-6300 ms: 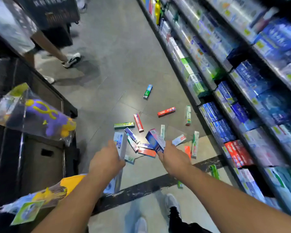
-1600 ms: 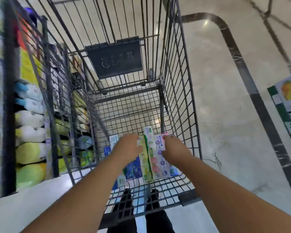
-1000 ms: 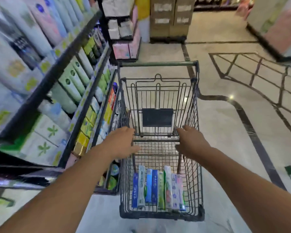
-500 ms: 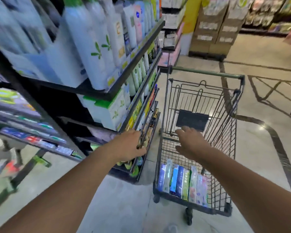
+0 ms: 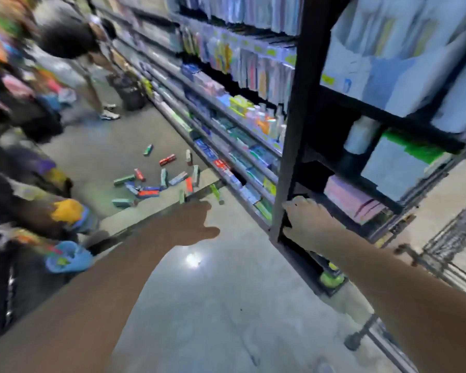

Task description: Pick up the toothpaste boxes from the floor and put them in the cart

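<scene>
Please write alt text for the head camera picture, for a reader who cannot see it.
Two bare arms reach forward in a shop aisle: the left hand is open and empty above the floor, and the right hand rests at the black shelf post. Ahead, toothpaste boxes lie scattered on the grey floor.

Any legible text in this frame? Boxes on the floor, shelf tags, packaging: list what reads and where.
None legible; the frame is motion-blurred.
Toothpaste boxes on the floor: print too small and smeared.
Shelf price tags: yellow-green blurs, no digits readable.
Packages on the shelves: colours only, no brand readable.
</scene>
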`<state>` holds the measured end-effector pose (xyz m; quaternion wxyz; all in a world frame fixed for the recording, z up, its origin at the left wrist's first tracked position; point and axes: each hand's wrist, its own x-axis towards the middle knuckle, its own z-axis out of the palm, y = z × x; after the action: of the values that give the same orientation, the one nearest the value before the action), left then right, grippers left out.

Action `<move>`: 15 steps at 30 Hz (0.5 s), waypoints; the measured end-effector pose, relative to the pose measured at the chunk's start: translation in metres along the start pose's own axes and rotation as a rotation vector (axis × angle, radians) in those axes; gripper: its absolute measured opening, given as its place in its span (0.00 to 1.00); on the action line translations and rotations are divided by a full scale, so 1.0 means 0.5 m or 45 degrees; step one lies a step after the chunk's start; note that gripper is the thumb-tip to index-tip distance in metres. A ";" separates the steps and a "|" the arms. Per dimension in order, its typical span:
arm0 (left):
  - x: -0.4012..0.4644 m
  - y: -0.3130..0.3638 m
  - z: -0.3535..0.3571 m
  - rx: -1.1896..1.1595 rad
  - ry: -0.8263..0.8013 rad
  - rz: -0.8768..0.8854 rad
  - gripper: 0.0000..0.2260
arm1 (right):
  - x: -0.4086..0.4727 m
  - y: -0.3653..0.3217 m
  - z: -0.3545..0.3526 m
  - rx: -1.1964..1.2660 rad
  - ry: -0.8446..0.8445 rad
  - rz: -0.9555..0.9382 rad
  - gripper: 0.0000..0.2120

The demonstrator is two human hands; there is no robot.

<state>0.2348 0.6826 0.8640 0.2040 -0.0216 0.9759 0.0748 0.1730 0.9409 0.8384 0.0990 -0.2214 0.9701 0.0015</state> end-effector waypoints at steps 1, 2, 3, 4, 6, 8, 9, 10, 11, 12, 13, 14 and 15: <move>-0.019 -0.056 0.002 -0.019 0.016 -0.064 0.34 | 0.027 -0.052 -0.005 0.005 -0.008 -0.062 0.20; -0.039 -0.106 0.004 -0.035 0.033 -0.123 0.34 | 0.052 -0.101 -0.010 0.006 0.000 -0.131 0.20; -0.057 -0.152 0.006 -0.046 0.058 -0.173 0.33 | 0.077 -0.146 -0.011 -0.002 0.008 -0.200 0.21; -0.072 -0.193 0.008 -0.061 0.073 -0.224 0.32 | 0.099 -0.187 -0.014 -0.006 0.017 -0.268 0.21; -0.089 -0.258 0.009 -0.096 0.078 -0.328 0.29 | 0.144 -0.259 -0.015 -0.017 0.037 -0.381 0.23; -0.085 -0.309 0.006 -0.109 0.065 -0.422 0.27 | 0.194 -0.312 -0.013 -0.034 0.050 -0.459 0.22; -0.075 -0.332 0.005 -0.120 0.060 -0.451 0.27 | 0.223 -0.330 -0.010 -0.046 0.045 -0.489 0.22; -0.060 -0.352 0.001 -0.132 0.062 -0.471 0.27 | 0.253 -0.344 -0.007 -0.046 0.036 -0.510 0.22; -0.042 -0.370 -0.003 -0.145 0.061 -0.488 0.26 | 0.288 -0.354 -0.001 -0.038 0.023 -0.522 0.22; -0.020 -0.385 -0.010 -0.154 0.058 -0.505 0.27 | 0.321 -0.360 0.001 -0.022 0.019 -0.535 0.21; 0.004 -0.399 -0.018 -0.159 0.059 -0.520 0.27 | 0.356 -0.363 0.003 -0.011 0.012 -0.545 0.20; 0.030 -0.410 -0.028 -0.153 0.063 -0.533 0.28 | 0.393 -0.364 0.001 -0.008 0.022 -0.558 0.18; 0.056 -0.421 -0.039 -0.146 0.071 -0.545 0.29 | 0.432 -0.363 -0.002 -0.018 0.033 -0.565 0.16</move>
<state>0.2169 0.4716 0.8416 0.1866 -0.2418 0.9484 0.0848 0.0601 0.6842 0.8053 0.0828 -0.4301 0.8988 -0.0164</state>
